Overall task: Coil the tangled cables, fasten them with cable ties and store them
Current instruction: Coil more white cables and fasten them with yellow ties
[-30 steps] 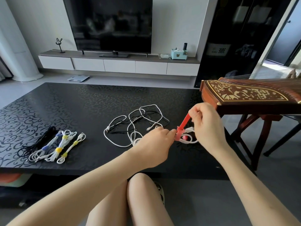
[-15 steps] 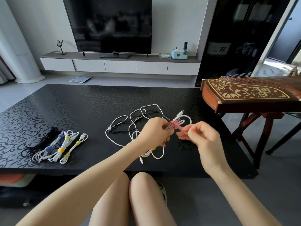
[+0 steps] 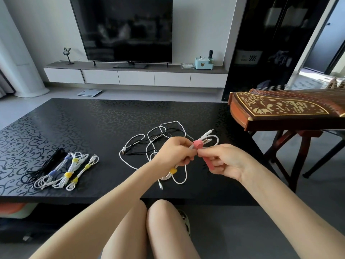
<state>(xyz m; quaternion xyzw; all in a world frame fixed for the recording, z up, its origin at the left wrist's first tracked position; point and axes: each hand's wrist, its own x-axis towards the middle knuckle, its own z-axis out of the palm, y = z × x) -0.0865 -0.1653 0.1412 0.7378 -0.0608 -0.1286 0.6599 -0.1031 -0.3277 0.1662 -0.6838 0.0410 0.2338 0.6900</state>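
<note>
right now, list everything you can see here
table: one, black patterned, front centre
tied cables: four, one black, three white, table's left
loose cables: one tangle, white and black, mid-table
held cable: one, white, coiled, above table
tie: one, pink, round held cable
television: one, black, back wall
console: one, white, under television
tissue box: one, light blue, on console
stringed instrument: one, brown, right
left grip: holds held cable
right grip: pinches tie's tail
</note>
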